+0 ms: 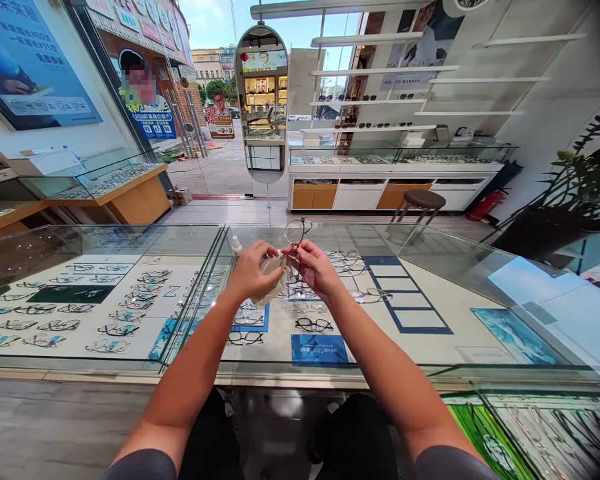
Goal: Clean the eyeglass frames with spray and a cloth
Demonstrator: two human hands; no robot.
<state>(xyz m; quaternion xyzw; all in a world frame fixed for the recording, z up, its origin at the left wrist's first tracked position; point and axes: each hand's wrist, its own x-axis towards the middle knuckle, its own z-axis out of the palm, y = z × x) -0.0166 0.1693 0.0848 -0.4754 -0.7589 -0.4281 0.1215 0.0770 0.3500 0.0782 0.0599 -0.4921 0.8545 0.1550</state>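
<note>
Above the glass display case my two hands meet over a pair of eyeglasses (pixel 295 232). One round lens stands up above the fingers; the other part of the frame is partly hidden between the hands. My right hand (pixel 316 268) pinches the eyeglasses with thumb and fingertips. In my left hand (pixel 256 270) a pale cleaning cloth (pixel 266 297) hangs below the palm, and its thumb and fingers close with the cloth on the glasses' frame. Just behind my left hand stands a small white bottle (pixel 237 245) on the glass.
Under the glass top (pixel 460 280) lie rows of eyeglasses (pixel 314 325), a blue card (pixel 319 349) and a blue-framed tray (pixel 415 328). Past the counter are an oval mirror (pixel 263 107), a round stool (pixel 424 199) and wall shelves. A potted plant (pixel 575 193) leans in at right.
</note>
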